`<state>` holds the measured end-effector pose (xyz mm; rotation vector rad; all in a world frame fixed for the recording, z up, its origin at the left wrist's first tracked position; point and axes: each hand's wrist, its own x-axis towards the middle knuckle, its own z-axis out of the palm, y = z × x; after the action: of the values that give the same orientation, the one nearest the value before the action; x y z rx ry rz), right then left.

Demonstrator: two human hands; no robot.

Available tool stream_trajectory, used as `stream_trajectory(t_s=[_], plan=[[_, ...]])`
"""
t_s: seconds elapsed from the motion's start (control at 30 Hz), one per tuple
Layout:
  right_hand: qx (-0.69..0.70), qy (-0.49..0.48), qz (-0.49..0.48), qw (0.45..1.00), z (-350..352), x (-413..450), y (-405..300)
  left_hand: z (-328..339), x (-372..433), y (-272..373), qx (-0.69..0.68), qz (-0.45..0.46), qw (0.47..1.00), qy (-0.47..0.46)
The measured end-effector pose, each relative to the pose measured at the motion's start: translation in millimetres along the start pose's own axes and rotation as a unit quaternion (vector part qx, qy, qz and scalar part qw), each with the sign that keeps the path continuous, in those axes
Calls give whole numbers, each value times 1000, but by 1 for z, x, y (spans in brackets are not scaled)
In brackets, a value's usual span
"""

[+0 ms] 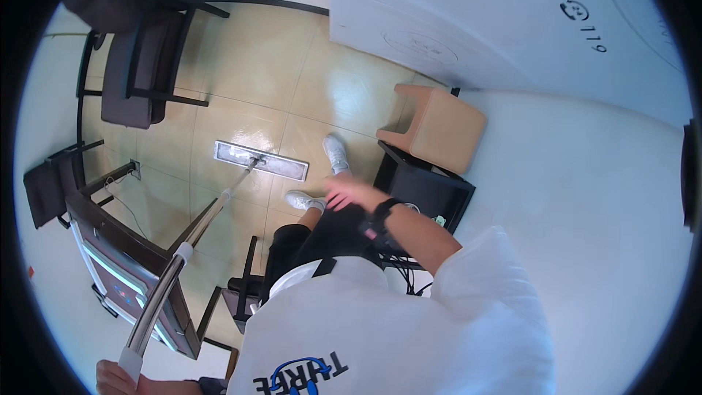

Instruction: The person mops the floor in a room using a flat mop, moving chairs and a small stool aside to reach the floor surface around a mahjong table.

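Observation:
At the bottom left, my left hand (116,379) grips the white end of a flat mop's metal pole (159,296). The pole runs up and away to a long rectangular mop head (262,161), which lies flat on the tiled floor ahead of my feet. My right hand (351,191) is blurred and hangs in front of my legs, holding nothing that I can see. Its fingers look loosely apart, and a black band circles the wrist. My white shoes (335,153) stand on the tiles, to the right of the mop head.
A tan stool (447,129) and a black open-fronted cabinet (425,189) stand against the wall on my right. Dark cushioned chairs (131,77) are at the left, near a dark table (131,263). A cord (129,206) hangs by a floor-level socket. Black cables (407,274) lie beside me.

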<state>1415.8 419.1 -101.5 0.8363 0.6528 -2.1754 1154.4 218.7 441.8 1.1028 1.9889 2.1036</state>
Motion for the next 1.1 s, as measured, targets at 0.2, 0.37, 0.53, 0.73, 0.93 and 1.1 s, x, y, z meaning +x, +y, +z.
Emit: stream_trajectory(t_s=[0.2, 0.37, 0.53, 0.73, 0.93, 1.1], plan=[[31, -36, 193, 980, 325, 42, -44, -99, -59, 57, 38, 63, 997, 13], [207, -72, 117, 969, 429, 119, -7, -147, -94, 115, -9, 123, 992, 26], [273, 141, -35, 951, 441, 114, -27, -190, -126, 143, 0, 81, 997, 10], [163, 90, -114, 976, 362, 187, -92, -224, -86, 87, -125, 69, 982, -126], [174, 169, -174, 954, 341, 187, -290, -183, 38, -63, -113, -92, 971, -189], [177, 174, -163, 955, 273, 199, -391, -144, 135, -130, -153, -81, 961, -215]])
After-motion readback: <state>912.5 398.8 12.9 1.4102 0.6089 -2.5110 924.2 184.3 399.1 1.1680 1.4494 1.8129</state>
